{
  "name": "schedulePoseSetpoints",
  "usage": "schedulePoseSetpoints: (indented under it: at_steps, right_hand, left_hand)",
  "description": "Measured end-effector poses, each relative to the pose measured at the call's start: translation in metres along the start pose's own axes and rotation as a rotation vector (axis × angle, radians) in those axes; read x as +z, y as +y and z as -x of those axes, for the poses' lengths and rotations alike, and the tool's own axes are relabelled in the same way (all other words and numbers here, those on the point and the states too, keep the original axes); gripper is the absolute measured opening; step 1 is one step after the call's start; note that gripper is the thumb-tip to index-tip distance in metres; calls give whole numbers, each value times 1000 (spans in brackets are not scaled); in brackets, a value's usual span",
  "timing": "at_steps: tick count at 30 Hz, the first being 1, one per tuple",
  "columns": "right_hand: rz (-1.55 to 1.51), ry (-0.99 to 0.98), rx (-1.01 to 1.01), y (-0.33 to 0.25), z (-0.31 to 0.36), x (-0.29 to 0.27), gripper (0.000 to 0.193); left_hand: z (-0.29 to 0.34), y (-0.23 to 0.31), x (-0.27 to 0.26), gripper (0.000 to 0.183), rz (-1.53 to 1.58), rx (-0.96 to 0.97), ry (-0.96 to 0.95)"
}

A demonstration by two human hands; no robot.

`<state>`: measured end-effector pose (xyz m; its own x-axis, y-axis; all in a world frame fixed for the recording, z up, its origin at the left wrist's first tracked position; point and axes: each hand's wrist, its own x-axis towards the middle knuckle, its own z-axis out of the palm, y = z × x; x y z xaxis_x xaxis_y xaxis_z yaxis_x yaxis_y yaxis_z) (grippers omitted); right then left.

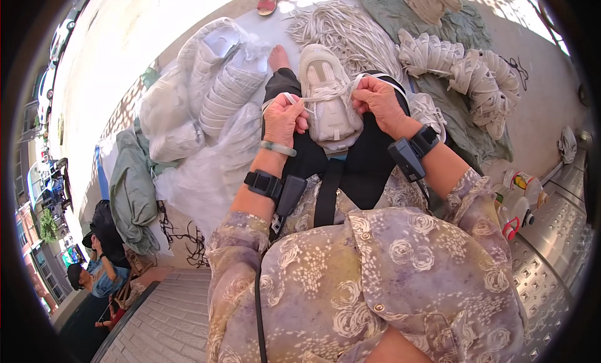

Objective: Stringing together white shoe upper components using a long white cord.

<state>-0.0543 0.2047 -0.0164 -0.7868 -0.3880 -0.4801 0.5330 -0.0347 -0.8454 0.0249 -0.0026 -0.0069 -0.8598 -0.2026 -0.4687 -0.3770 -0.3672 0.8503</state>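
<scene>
OPEN AIR: On sunlit pale paving [181, 12], beside a grey slatted floor [169, 313] at seven o'clock, a person in a flowered shirt [375, 263] draws laces taut over one off-white shoe [332, 120], which sits at twelve o'clock above dark-trousered thighs. The left hand [285, 120] pinches a white lace [323, 98] between thumb and fingers; the right hand [379, 105] grips lace too, fingers closed. The strands cross the shoe, hiding part of its upper.

Counted: one shoe being laced, two black wrist straps with boxes, one pale bracelet [278, 148], and two sandals at the top edge, the red one [268, 1] in fuller view. The other shoes [494, 90], strung in rows at two o'clock on green cloth [479, 25], overlap too much to count.

A lace pile [347, 37] spreads just past twelve. Clear plastic [200, 181] clouds a pale heap at ten, with more green cloth at nine. Bottles [529, 187] stand at three beside dimpled metal [551, 250]; another person [103, 278] appears at eight.
</scene>
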Motion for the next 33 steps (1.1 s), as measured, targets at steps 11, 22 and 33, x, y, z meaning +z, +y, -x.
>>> schedulePoseSetpoints:
  at_steps: [11,22,33]
  right_hand:
    - [-10,60,-158,8,-4,7,4]
    - [516,79,-359,17,-1,3,7]
    - [821,28,-481,11,-2,3,10]
  left_hand:
    - [1,-3,3,6,7,28,5]
    - [-1,-6,9,5,-73,154,148]
    - [-12,-11,8,7,-385,255,197]
